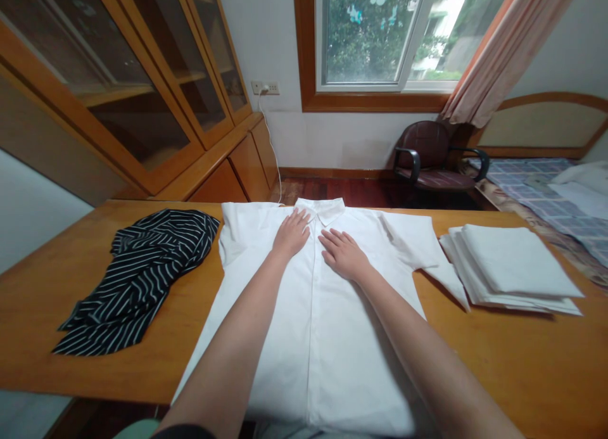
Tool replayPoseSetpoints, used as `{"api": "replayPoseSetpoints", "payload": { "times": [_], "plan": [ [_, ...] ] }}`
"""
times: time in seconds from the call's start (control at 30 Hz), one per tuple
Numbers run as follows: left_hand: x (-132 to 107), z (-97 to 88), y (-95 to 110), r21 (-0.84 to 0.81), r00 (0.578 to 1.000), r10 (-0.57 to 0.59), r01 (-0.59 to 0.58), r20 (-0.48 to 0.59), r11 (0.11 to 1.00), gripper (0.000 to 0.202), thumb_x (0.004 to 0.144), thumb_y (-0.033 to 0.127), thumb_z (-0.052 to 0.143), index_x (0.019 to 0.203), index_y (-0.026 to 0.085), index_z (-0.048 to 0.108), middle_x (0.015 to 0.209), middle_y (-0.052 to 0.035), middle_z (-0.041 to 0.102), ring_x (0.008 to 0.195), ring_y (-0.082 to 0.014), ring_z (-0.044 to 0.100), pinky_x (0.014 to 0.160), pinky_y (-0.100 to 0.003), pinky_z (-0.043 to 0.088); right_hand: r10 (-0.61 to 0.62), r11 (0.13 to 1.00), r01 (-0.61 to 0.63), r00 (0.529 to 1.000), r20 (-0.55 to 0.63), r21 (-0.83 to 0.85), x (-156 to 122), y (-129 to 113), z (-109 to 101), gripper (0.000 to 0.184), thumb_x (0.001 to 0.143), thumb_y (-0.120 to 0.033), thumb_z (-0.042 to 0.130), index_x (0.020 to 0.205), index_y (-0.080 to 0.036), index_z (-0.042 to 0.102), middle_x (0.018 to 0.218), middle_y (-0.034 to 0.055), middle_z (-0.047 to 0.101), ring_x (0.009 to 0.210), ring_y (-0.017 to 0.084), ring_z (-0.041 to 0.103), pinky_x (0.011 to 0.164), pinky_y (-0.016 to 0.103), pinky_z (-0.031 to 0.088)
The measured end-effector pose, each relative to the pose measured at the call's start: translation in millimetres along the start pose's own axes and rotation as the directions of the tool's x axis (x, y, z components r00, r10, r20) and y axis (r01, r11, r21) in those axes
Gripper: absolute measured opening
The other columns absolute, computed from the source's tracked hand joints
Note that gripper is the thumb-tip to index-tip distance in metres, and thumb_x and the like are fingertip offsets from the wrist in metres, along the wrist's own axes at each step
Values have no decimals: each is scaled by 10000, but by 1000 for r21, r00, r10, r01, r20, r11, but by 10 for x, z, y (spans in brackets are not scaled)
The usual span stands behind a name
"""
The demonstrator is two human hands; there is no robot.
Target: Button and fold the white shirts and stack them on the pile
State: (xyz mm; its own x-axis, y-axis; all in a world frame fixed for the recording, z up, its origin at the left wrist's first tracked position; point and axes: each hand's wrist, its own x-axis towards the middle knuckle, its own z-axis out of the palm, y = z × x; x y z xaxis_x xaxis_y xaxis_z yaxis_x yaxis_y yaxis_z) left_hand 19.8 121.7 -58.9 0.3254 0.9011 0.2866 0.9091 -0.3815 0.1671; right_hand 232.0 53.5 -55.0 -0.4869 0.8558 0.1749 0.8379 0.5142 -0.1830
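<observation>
A white collared shirt lies spread face up on the wooden table, its collar at the far edge and its hem toward me. My left hand rests flat on the shirt just below the left side of the collar, fingers stretched out. On the other side of the button placket, my right hand lies flat on the upper chest, a little lower than the left. Neither hand grips the cloth. The right sleeve spreads outward, with a pointed piece of white cloth showing below it.
A crumpled black-and-white striped garment lies on the table at left. A stack of folded white sheets or cloths sits at right. Beyond are a glass-door cabinet, an office chair and a bed.
</observation>
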Motion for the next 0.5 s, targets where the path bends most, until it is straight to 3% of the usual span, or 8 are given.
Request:
{"api": "replayPoseSetpoints", "payload": {
  "times": [0.07,0.2,0.5],
  "plan": [
    [22,29,-16,-41,999,37,-36,16,999,431,1000,283,404,1376,206,601,1497,-65,541,1431,-244,422,1212,-446,315,2,1000,-2,1000,-3,14,1,4,-3,505,1029,-388,412,1502,-222,475,1593,44,407,1485,257,337,1225,478,245],
    [45,82,-66,-101,995,19,-29,-94,994,356,999,250,420,1151,175,733,1273,-95,699,1208,-229,606,1103,-388,446,7,998,-6,1000,-22,56,-2,11,-4,492,1016,-373,448,1478,-214,507,1576,46,437,1477,259,353,1224,469,246],
    [-29,95,-69,-108,991,21,-36,-135,994,285,922,164,535,1132,195,725,1258,-90,693,1166,-259,601,1001,-416,497,18,993,-13,999,-41,121,-5,14,4,465,1007,-341,481,1448,-205,544,1553,57,468,1457,263,392,1211,463,280]
  ]
}}
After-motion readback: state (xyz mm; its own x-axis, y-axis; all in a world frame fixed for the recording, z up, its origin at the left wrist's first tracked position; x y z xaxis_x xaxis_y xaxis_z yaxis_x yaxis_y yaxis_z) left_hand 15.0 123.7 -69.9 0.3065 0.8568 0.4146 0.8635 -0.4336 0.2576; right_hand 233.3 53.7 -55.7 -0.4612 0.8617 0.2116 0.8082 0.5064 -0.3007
